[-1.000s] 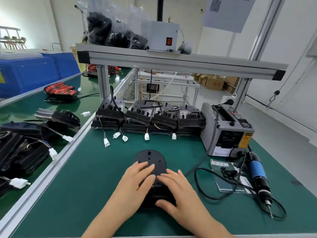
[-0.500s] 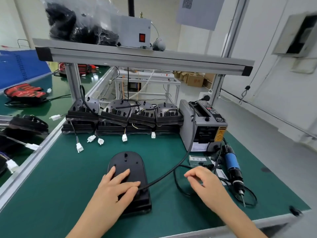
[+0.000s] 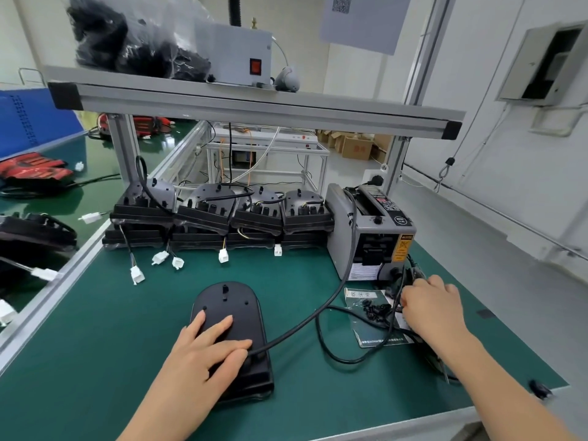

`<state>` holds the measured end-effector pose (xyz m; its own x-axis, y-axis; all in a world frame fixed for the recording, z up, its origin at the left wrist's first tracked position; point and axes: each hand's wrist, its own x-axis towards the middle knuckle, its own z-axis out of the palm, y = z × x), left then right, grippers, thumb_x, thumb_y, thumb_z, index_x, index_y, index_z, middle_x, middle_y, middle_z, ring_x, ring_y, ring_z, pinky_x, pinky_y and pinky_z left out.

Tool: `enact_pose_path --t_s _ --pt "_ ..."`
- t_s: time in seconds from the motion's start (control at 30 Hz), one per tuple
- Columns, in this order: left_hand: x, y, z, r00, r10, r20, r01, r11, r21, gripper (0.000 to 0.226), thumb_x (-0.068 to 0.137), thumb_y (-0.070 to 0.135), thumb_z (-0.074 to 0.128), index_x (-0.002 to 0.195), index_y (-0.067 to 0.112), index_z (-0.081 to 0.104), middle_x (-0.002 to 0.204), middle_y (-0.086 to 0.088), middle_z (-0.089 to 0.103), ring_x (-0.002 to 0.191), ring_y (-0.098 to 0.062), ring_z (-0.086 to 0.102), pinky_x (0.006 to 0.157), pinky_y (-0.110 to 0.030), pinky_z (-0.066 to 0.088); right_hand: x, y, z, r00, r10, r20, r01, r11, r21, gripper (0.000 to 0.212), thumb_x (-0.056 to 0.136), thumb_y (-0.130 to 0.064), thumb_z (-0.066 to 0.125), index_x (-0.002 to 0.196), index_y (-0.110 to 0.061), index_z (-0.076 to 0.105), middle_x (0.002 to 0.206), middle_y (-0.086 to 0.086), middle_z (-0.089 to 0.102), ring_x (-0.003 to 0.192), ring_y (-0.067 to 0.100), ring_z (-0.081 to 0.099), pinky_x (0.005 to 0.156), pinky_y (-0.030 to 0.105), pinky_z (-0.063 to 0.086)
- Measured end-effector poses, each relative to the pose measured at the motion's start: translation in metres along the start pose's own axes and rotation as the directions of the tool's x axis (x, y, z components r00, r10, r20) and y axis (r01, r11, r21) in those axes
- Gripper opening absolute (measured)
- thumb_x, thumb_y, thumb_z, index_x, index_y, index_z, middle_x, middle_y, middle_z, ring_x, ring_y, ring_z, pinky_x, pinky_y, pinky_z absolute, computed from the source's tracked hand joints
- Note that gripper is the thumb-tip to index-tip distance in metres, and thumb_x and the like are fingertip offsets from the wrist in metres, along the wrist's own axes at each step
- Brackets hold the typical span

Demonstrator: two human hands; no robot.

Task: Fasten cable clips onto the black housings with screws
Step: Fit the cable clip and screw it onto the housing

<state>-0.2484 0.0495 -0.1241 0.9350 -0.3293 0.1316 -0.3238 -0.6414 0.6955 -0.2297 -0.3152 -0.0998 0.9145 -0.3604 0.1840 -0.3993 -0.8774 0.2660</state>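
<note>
A black housing [image 3: 229, 310] lies flat on the green mat, rounded end away from me. My left hand [image 3: 206, 348] rests on its near half with fingers spread and straight, pressing a black cable [image 3: 321, 310] against it. My right hand [image 3: 432, 310] reaches to the right, fingers curled down over a small heap of black cable clips and screws [image 3: 375, 310] on a printed sheet. What its fingertips hold is hidden. The electric screwdriver is covered by my right hand and forearm.
A row of stacked black housings [image 3: 219, 218] with white connectors lines the back of the mat. A grey tape dispenser [image 3: 369, 230] stands right of them. An aluminium shelf [image 3: 254, 106] spans overhead. More housings lie on the left bench [image 3: 35, 230].
My right hand left the housing and moved right to the heap of clips and screws beside the tape dispenser. My left hand stayed on the housing. The view turned right.
</note>
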Motion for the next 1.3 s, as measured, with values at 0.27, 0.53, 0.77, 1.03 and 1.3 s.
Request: enact_pose_path --t_s 0.27,0.53,0.77,1.03,1.3 --pt "0.001 0.000 -0.004 1.000 0.013 0.021 -0.012 0.997 -0.071 0.016 0.091 0.037 0.055 0.089 0.052 0.063 0.138 0.033 0.035 0.142 0.004 -0.004 0.119 -0.034 0.009 -0.002 -0.028 -0.010 0.967 -0.151 -0.204 0.208 0.931 0.300 0.024 0.094 -0.035 0.049 0.116 -0.034 0.060 0.117 -0.014 0.059 0.114 0.015 0.043 0.091 0.029 0.036" --pt "0.001 -0.010 -0.005 0.998 0.062 -0.014 -0.063 0.981 -0.184 0.016 0.087 0.024 0.064 0.086 0.038 0.056 0.125 0.048 0.032 0.129 0.026 -0.006 0.114 -0.026 0.013 0.004 -0.007 -0.003 1.000 0.004 -0.008 -0.003 0.998 0.057 0.025 0.090 -0.019 0.047 0.107 -0.029 0.063 0.110 -0.006 0.060 0.109 0.020 0.045 0.084 0.032 0.037" --pt "0.001 -0.013 -0.004 0.999 0.052 0.005 -0.050 0.979 -0.196 0.016 0.086 0.022 0.065 0.083 0.035 0.057 0.133 0.040 0.026 0.139 0.010 -0.004 0.118 -0.031 0.010 0.008 0.009 0.001 0.996 0.066 -0.065 -0.058 0.991 0.122 0.026 0.088 -0.018 0.045 0.107 -0.029 0.061 0.113 -0.006 0.059 0.110 0.020 0.045 0.089 0.035 0.036" --pt "0.001 -0.018 -0.002 0.999 0.046 -0.008 -0.046 0.976 -0.215 0.011 0.083 0.026 0.068 0.081 0.034 0.060 0.134 0.041 0.028 0.138 0.013 -0.005 0.115 -0.029 0.014 0.006 -0.001 0.014 1.000 0.015 -0.013 -0.016 0.996 -0.088 0.017 0.081 -0.032 0.058 0.094 -0.031 0.068 0.099 -0.010 0.057 0.106 0.018 0.039 0.084 0.032 0.026" --pt "-0.001 -0.021 0.001 0.996 0.048 -0.072 -0.063 0.971 -0.230 0.010 0.079 0.030 0.073 0.079 0.035 0.064 0.132 0.040 0.038 0.133 0.022 0.001 0.106 -0.022 0.019 0.005 -0.003 0.015 1.000 0.013 -0.005 -0.013 0.985 -0.172 0.017 0.081 -0.031 0.053 0.088 -0.028 0.068 0.091 -0.012 0.058 0.100 0.017 0.041 0.079 0.030 0.027"
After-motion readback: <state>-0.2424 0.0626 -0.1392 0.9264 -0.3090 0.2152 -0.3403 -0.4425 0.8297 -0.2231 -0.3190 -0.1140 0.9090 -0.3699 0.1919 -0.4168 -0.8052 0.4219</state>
